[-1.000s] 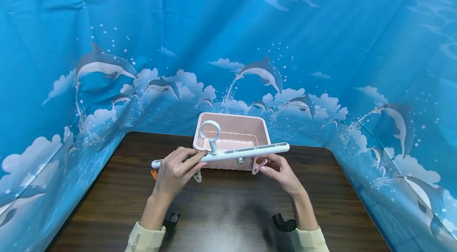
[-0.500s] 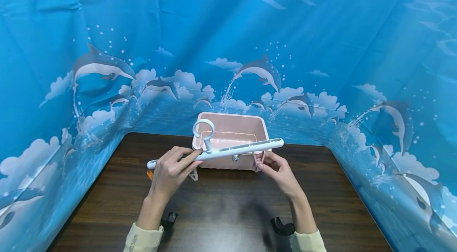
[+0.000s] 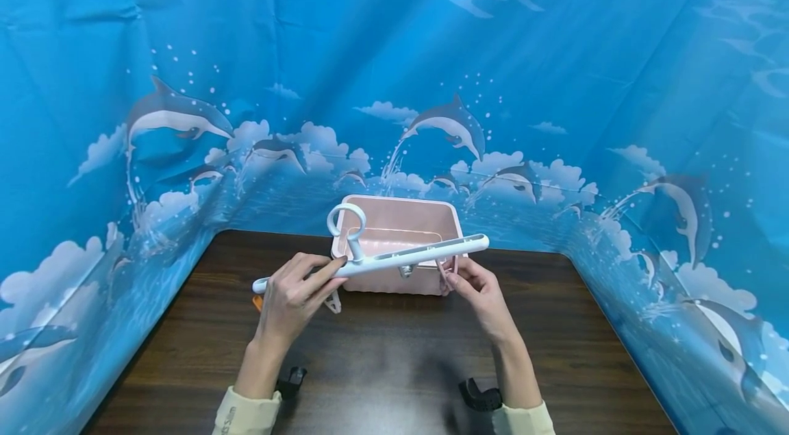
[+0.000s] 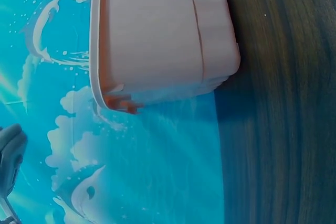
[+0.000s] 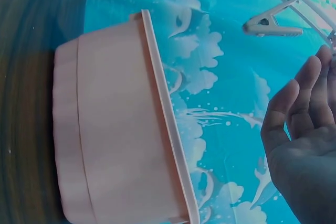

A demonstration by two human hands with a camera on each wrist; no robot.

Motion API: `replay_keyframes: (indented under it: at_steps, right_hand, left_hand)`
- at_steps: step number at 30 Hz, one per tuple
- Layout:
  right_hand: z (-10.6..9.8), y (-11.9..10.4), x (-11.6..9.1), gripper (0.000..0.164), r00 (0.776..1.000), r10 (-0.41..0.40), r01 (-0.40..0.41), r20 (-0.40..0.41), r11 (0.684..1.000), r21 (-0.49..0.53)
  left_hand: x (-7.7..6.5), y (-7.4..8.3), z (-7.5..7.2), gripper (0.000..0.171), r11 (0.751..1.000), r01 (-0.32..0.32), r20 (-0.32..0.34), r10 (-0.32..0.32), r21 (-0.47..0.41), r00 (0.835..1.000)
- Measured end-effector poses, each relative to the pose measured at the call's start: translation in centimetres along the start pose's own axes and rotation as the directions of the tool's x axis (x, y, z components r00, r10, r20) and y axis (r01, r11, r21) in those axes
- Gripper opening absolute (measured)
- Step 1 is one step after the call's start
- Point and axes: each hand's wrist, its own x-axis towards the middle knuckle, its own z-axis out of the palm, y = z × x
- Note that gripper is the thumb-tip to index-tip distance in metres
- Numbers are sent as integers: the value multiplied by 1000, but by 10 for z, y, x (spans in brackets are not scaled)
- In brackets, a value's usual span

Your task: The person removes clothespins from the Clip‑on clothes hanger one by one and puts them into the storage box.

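My left hand (image 3: 294, 294) grips a pale blue clip hanger (image 3: 425, 254) by its left part, near the hook (image 3: 346, 212) that stands up from the bar. The bar tilts, its right end higher. Under the right part, my right hand (image 3: 483, 294) pinches a pink clothespin (image 3: 442, 273) between thumb and fingers. From the bar also hang an orange clip (image 3: 257, 302), a whitish clip (image 3: 333, 302) and a small silvery piece (image 3: 406, 271). In the right wrist view, a pale clothespin (image 5: 273, 24) shows beyond the fingertips; what those fingers pinch is cut off there.
A pink plastic bin (image 3: 456, 216) stands on the dark wooden table (image 3: 382, 353), right behind the hanger. A blue curtain (image 3: 394, 44) with dolphins surrounds the table on its back and sides. Black wrist mounts (image 3: 481, 395) sit at both wrists.
The hanger has shifted slightly left, and its right end has risen a little. The pink clothespin has turned more upright in my right hand, closer under the bar.
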Motion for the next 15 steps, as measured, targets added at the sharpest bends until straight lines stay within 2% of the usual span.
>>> replay_keyframes:
  at_steps: [9, 15]
  right_hand:
    - [7, 4, -4, 21, 999, -35, 38, -21, 992, 119]
    - [13, 6, -3, 28, 996, -23, 36, -89, 989, 142]
  left_hand:
    - [0, 1, 1, 42, 1000, -5, -8, 5, -8, 1000]
    - [0, 1, 2, 37, 1000, -17, -9, 17, -8, 1000]
